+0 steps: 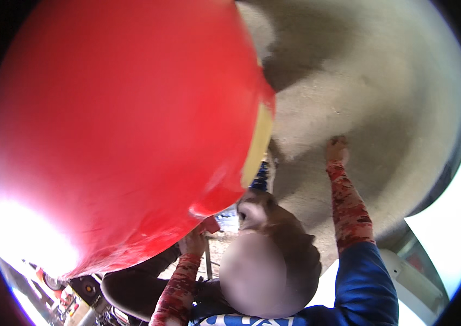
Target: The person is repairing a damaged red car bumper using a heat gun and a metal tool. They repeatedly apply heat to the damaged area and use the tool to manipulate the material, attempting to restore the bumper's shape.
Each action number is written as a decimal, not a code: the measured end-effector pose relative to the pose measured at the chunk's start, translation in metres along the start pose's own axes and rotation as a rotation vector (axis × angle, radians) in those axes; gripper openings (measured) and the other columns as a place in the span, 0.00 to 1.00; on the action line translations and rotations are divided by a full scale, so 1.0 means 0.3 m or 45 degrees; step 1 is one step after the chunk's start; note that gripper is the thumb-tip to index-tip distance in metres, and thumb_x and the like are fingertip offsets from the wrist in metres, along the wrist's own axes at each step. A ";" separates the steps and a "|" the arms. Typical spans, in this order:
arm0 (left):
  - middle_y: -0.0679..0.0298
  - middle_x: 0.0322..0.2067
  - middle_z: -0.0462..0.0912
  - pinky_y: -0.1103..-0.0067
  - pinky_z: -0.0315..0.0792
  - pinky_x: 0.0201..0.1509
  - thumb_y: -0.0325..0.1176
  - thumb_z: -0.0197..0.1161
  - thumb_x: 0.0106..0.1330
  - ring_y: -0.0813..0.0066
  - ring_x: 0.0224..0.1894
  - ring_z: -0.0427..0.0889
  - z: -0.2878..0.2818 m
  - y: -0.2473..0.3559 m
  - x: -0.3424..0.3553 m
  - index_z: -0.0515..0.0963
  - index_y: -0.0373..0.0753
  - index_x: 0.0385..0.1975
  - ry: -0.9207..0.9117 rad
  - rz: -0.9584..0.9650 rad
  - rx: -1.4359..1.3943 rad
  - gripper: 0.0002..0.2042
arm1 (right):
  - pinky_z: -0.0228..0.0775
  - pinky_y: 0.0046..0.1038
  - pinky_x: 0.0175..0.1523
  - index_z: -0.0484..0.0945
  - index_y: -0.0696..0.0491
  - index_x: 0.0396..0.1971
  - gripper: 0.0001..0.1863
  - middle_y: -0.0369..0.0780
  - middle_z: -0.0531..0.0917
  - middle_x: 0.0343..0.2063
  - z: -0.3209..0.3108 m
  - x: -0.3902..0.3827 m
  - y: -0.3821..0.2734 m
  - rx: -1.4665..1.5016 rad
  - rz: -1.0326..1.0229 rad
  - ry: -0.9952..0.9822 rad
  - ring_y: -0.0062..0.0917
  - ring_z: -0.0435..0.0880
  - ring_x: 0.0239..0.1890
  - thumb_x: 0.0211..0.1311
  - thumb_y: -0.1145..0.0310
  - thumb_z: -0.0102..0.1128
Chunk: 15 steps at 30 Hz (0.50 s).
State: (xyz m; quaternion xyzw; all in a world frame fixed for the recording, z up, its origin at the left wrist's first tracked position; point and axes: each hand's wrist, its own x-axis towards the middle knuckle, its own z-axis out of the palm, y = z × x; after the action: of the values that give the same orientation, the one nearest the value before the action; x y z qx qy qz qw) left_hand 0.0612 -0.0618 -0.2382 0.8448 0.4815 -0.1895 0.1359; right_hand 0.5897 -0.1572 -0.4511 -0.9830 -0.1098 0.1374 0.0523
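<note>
A large, glossy red curved panel (pixel 133 119) fills the left side of the head view, with a strip of yellow masking tape (pixel 256 146) along its right edge. At the panel's lower edge, my left hand (pixel 193 242) is closed around a small red block-like piece (pixel 210 224), close against the panel; its fingers are partly hidden. Away to the right, my right hand (pixel 337 149) is held out over the concrete floor with its fingers curled in. Whether anything is inside that hand does not show. Both forearms wear red camouflage-patterned sleeves.
Grey concrete floor (pixel 371 103) with broad shadows spreads to the right. A brown, partly blurred shape (pixel 295 255) lies between my arms. White and dark vehicle-like parts (pixel 447 233) stand at the right rim. Tools and clutter (pixel 76 296) lie at lower left.
</note>
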 end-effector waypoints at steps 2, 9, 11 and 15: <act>0.47 0.47 0.75 0.53 0.67 0.57 0.32 0.68 0.56 0.44 0.52 0.75 0.007 -0.013 0.001 0.69 0.38 0.63 0.017 0.012 -0.038 0.31 | 0.78 0.43 0.46 0.77 0.51 0.43 0.11 0.48 0.85 0.39 -0.015 0.000 0.050 0.149 -0.042 0.055 0.45 0.86 0.42 0.65 0.63 0.59; 0.41 0.57 0.76 0.46 0.63 0.64 0.36 0.72 0.57 0.37 0.61 0.72 0.052 -0.056 0.011 0.66 0.36 0.65 -0.234 -0.139 -0.168 0.35 | 0.77 0.40 0.46 0.79 0.48 0.49 0.18 0.43 0.84 0.40 -0.103 -0.035 0.130 0.549 -0.322 0.077 0.42 0.85 0.41 0.57 0.69 0.68; 0.43 0.54 0.75 0.49 0.65 0.61 0.32 0.71 0.55 0.39 0.59 0.73 0.087 -0.062 0.012 0.66 0.37 0.63 -0.191 -0.116 -0.131 0.34 | 0.77 0.39 0.47 0.81 0.47 0.48 0.19 0.42 0.85 0.41 -0.120 -0.016 0.118 0.465 -0.376 0.082 0.41 0.85 0.41 0.55 0.69 0.70; 0.47 0.48 0.74 0.53 0.68 0.56 0.26 0.70 0.51 0.42 0.53 0.74 0.138 -0.077 0.011 0.67 0.37 0.58 -0.136 -0.100 -0.078 0.32 | 0.78 0.36 0.45 0.85 0.50 0.39 0.12 0.42 0.85 0.38 -0.143 0.019 0.095 0.351 -0.465 0.051 0.35 0.86 0.37 0.54 0.69 0.71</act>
State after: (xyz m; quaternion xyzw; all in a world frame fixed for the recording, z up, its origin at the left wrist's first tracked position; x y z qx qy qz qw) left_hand 0.0348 -0.0650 -0.2777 0.8094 0.5119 -0.2249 0.1796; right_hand 0.6130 -0.1868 -0.4153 -0.9329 -0.2649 0.1200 0.2124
